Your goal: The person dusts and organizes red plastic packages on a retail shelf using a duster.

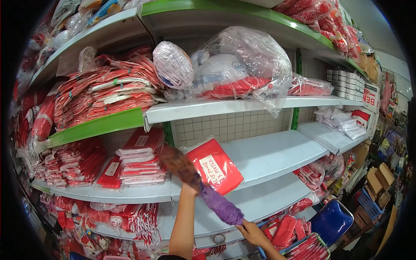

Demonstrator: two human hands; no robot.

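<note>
My right hand [252, 234] is closed round the lower end of a duster [219, 204]. The duster is purple near the hand and brown and blurred towards its upper left tip, and it slants across the middle of the view. Behind it, my left hand [189, 190] is at the lower left edge of a flat red packet [219, 171] in clear plastic with a handwritten white label. The packet is tilted towards me over the front edge of the middle shelf [268, 151], and my left hand seems to grip it. The duster hides my left fingers.
Left of the duster stand stacked red and white packets [141, 160]. The shelf above holds piled red packets [108, 91] and a large clear plastic bag [247, 65]. At lower right are a blue stool [331, 222] and a container of red packets [305, 249].
</note>
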